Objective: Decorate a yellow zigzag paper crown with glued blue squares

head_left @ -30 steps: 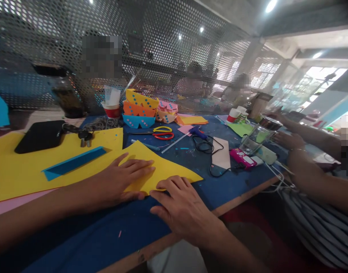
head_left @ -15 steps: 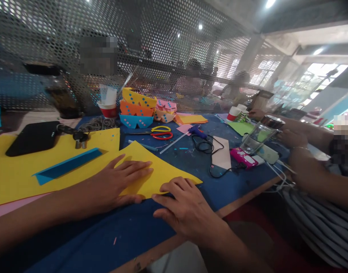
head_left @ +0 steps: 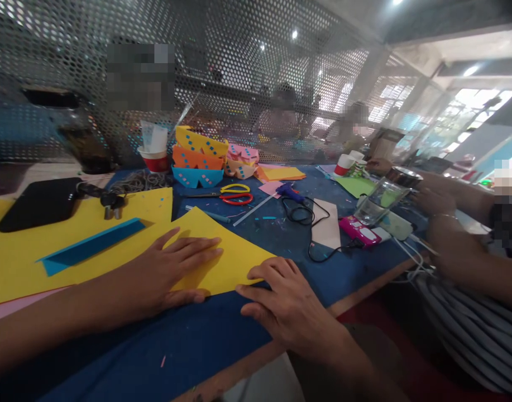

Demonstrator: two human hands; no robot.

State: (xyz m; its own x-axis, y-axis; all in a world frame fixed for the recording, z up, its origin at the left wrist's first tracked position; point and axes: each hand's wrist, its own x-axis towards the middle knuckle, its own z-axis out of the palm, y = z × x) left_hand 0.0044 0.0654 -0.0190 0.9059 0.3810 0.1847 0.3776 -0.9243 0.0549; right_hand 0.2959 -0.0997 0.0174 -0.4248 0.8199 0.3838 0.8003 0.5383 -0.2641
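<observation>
A folded yellow sheet of paper [head_left: 222, 240], pointed at its far corner, lies on the blue table in front of me. Its left part is under my left hand [head_left: 178, 271], which rests flat with the fingers stretched out. My right hand [head_left: 285, 296] lies at the near right edge of the sheet, fingers loosely bent and apart, fingertips on the paper and hiding its right corner. Left of my left hand, a folded blue paper strip [head_left: 92, 245] lies on larger yellow sheets [head_left: 13, 262].
Scissors [head_left: 237, 195], a blue glue gun [head_left: 290, 192] with a black cord, and stacked paper crowns [head_left: 199, 162] lie beyond. A phone [head_left: 40, 204] and keys [head_left: 111, 204] are at left. A glass jar [head_left: 383, 198], a pink power strip [head_left: 360, 230] and a co-worker's arm [head_left: 460, 240] are at right.
My right hand has slid a little to the right along the sheet's near edge and now covers its right corner. My left hand stays flat on the paper. The view has shifted slightly.
</observation>
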